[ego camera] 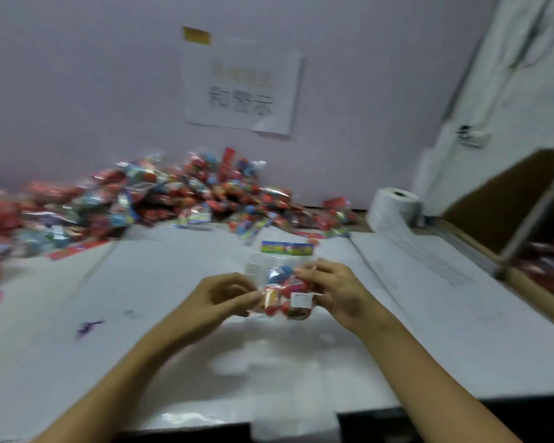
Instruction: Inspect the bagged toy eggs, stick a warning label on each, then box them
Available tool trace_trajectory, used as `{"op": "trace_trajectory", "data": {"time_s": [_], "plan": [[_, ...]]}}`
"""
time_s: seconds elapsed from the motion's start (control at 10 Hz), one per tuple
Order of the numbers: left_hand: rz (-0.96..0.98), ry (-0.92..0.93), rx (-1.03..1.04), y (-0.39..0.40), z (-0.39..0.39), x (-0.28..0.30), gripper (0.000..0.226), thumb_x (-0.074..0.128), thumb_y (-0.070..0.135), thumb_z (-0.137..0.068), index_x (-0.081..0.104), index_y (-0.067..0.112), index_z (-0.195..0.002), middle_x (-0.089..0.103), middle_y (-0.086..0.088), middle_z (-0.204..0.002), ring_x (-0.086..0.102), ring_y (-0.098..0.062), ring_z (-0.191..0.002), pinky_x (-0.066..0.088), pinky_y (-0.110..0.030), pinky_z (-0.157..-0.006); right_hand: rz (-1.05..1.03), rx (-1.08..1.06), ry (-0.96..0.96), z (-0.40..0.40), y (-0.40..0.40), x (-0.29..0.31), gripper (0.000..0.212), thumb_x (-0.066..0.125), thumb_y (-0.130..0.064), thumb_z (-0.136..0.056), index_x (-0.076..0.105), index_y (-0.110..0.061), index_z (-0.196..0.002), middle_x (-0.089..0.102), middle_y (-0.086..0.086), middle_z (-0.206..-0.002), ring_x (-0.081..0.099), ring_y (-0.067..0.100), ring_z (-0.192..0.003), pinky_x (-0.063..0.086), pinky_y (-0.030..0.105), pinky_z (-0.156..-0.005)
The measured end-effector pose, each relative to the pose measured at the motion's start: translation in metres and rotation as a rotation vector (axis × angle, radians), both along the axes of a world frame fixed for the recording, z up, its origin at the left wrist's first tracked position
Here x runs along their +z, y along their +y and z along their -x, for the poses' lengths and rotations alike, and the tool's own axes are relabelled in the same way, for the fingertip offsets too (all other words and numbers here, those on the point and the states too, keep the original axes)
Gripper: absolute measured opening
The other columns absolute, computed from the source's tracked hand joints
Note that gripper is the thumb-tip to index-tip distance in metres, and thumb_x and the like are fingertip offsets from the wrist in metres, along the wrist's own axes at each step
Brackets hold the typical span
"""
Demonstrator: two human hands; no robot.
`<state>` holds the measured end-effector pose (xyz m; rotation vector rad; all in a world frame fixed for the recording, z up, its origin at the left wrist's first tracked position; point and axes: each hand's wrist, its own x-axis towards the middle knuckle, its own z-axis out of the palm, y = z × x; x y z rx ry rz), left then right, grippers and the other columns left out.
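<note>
Partly, both hands (224,295) hide the blurred bag (283,282)

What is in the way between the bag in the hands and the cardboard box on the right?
Nothing visible blocks it. Left hand and right hand hold the bag over the table. The stretch toward the box holds only flat paper; the label roll sits farther back.

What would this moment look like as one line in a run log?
step: labelling | left hand: pinches bag of toy eggs | right hand: grips it | white label: on bag | cardboard box: right, open
</note>
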<state>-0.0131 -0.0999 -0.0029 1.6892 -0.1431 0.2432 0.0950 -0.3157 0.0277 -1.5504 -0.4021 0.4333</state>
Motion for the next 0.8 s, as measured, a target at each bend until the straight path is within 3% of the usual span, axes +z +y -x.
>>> {"op": "trace_trajectory", "data": {"time_s": [0.1, 0.2, 0.3, 0.4, 0.5, 0.6, 0.7, 0.8], "plan": [[-0.129, 0.053, -0.268, -0.021, -0.002, 0.007, 0.030, 0.079, 0.050, -0.076, 0.078, 0.025, -0.093, 0.079, -0.009, -0.095, 0.076, -0.019, -0.091, 0.060, -0.029, -0.083, 0.139, 0.059, 0.016, 0.007, -0.060, -0.008, 0.005, 0.080, -0.018, -0.081, 0.079, -0.014, -0.085, 0.072, 0.005, -0.082, 0.068, 0.015, -0.076, 0.049, 0.026, -0.059], [-0.284, 0.013, -0.340, -0.045, -0.008, 0.009, 0.028, 0.077, 0.057, -0.080, 0.078, 0.032, -0.094, 0.079, 0.000, -0.099, 0.075, -0.015, -0.094, 0.059, -0.027, -0.085, 0.284, 0.005, 0.086, 0.010, -0.125, -0.013, 0.019, 0.085, -0.030, -0.069, 0.080, -0.019, -0.084, 0.073, 0.002, -0.086, 0.070, 0.013, -0.083, 0.052, 0.024, -0.067], [-0.345, -0.046, -0.340, -0.065, -0.017, 0.007, 0.013, 0.075, 0.046, -0.088, 0.078, 0.034, -0.092, 0.078, 0.007, -0.096, 0.074, -0.012, -0.093, 0.058, -0.026, -0.084, 0.336, -0.147, 0.136, 0.011, -0.197, -0.010, 0.015, 0.087, -0.025, -0.069, 0.080, -0.021, -0.081, 0.074, -0.001, -0.085, 0.071, 0.014, -0.085, 0.052, 0.020, -0.066], [-0.362, -0.069, -0.331, -0.075, -0.023, 0.004, 0.009, 0.073, 0.036, -0.090, 0.079, 0.029, -0.087, 0.078, 0.008, -0.091, 0.074, -0.011, -0.088, 0.058, -0.024, -0.081, 0.222, -0.659, 0.140, 0.010, -0.276, -0.003, 0.020, 0.078, -0.017, -0.081, 0.079, -0.017, -0.101, 0.075, 0.004, -0.103, 0.069, 0.030, -0.104, 0.054, 0.019, -0.069], [-0.339, -0.092, -0.324, -0.075, -0.024, -0.002, 0.011, 0.073, 0.037, -0.087, 0.080, 0.029, -0.085, 0.078, 0.007, -0.089, 0.074, -0.012, -0.086, 0.057, -0.023, -0.079, -0.057, -1.175, 0.077, 0.003, -0.324, 0.001, 0.026, 0.069, -0.031, -0.094, 0.066, -0.010, -0.109, 0.068, 0.007, -0.113, 0.065, 0.025, -0.114, 0.054, 0.020, -0.084], [-0.260, -0.096, -0.255, -0.070, -0.023, -0.002, 0.010, 0.072, 0.039, -0.084, 0.080, 0.034, -0.087, 0.079, 0.004, -0.092, 0.075, -0.013, -0.088, 0.058, -0.022, -0.080, 0.011, -1.199, 0.141, -0.002, -0.306, -0.010, 0.022, 0.068, -0.029, -0.095, 0.068, -0.008, -0.100, 0.072, 0.010, -0.093, 0.072, 0.020, -0.084, 0.056, 0.030, -0.062], [-0.116, -0.139, -0.110, -0.059, -0.023, 0.002, 0.011, 0.072, 0.033, -0.082, 0.081, 0.028, -0.085, 0.079, -0.002, -0.088, 0.076, -0.016, -0.085, 0.060, -0.024, -0.081, 0.302, -0.870, -0.110, -0.005, -0.230, -0.020, 0.011, 0.062, -0.026, -0.099, 0.069, -0.018, -0.095, 0.074, 0.009, -0.093, 0.071, 0.021, -0.075, 0.054, 0.032, -0.061], [-0.010, -0.138, 0.014, -0.053, -0.025, 0.006, 0.011, 0.072, 0.030, -0.082, 0.080, 0.023, -0.082, 0.079, -0.006, -0.084, 0.076, -0.020, -0.080, 0.062, -0.026, -0.076, 0.398, -0.443, -0.367, -0.002, -0.146, -0.026, 0.011, 0.066, -0.017, -0.097, 0.070, -0.020, -0.088, 0.073, -0.004, -0.082, 0.070, 0.015, -0.078, 0.053, 0.022, -0.062]]}}
